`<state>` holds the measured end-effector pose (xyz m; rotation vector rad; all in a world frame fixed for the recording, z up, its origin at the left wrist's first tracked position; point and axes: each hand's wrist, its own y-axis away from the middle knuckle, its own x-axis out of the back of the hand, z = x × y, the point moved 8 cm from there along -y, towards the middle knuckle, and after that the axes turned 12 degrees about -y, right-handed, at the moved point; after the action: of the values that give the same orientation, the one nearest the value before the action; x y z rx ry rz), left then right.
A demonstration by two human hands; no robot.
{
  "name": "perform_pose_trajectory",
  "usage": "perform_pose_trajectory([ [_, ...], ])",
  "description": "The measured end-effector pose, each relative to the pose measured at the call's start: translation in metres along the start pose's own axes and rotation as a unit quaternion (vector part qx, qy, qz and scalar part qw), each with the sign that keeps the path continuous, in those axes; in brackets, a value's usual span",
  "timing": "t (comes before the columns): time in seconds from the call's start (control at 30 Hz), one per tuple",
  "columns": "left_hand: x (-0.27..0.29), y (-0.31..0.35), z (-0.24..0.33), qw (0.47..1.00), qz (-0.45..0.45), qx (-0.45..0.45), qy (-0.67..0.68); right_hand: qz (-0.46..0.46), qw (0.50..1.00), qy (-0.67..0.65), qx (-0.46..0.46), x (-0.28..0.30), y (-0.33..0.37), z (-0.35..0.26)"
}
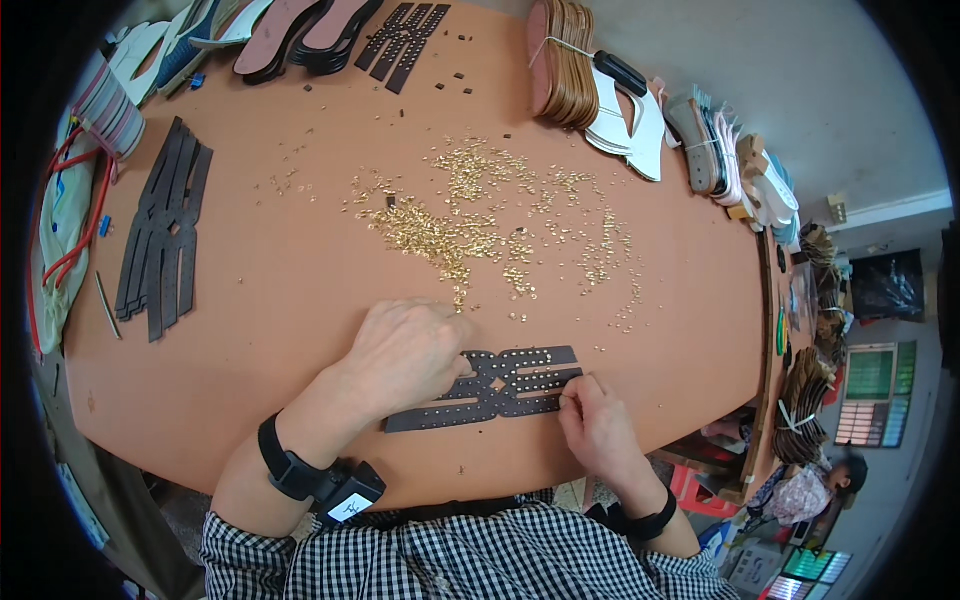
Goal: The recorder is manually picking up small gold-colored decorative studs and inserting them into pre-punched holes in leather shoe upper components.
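Item 1: strap pc [499, 404], qty 1. Pos.: flat on tabletop [275, 265], near edge, lying crosswise in front of wearer, betw. both hands.
Progress (judged): part done. Upper R strips carry rows of bright gold dots, apparently set studs; lower L strips show paler dots, poss. open holes or duller studs, can't tell which. Remaining: likely some of L half, partly hidden by hand.
Appearance: dk brown/black, leather-like, slit into long strips, sm. diamond cut-out at ctr, ends cut straight.

Item 2: L hand [408, 345], over upper L part of strap pc. Fingers curled in, tips low at its upper edge; whether a stud is held, can't tell.

Item 3: R hand [598, 415], at R end of same pc. Thumb & forefinger brought tog., seemingly pinching that end.

Item 4: gold studs [425, 235], loose, v. many, heaped & scattered beyond hands.

Item 5: dk strap stack [155, 255], several pcs, far L; same cut, no bright gold seen, so prob. undone stock. Thin metal rod [108, 305] beside.

Item 6: studded strap [403, 42], far edge, gold dots along strips; looks done or nearly so.

Item 7: pink-topped insoles [335, 25], next to item 6, to its L.

Item 8: tan sole bundle [563, 70], tied, far side, R of ctr.
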<state>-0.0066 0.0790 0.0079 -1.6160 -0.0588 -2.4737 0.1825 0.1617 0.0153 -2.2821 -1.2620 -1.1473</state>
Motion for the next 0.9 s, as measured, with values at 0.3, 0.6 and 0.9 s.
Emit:
perform_pose_trajectory([
  [0.3, 0.0017, -0.0008, 0.0014, 1.000, 0.006, -0.004, -0.005, -0.012, 1.000, 0.017, -0.002, -0.0011, -0.0006, 0.0005],
  [0.6, -0.0008, -0.0006, 0.0003, 1.000, 0.000, 0.000, -0.001, -0.018, 1.000, 0.013, -0.002, -0.0019, -0.0001, -0.0016],
  [0.9, -0.0001, -0.0011, 0.0011, 1.000, -0.004, 0.001, -0.005, -0.015, 1.000, 0.018, -0.007, -0.0022, 0.0012, -0.0045],
])
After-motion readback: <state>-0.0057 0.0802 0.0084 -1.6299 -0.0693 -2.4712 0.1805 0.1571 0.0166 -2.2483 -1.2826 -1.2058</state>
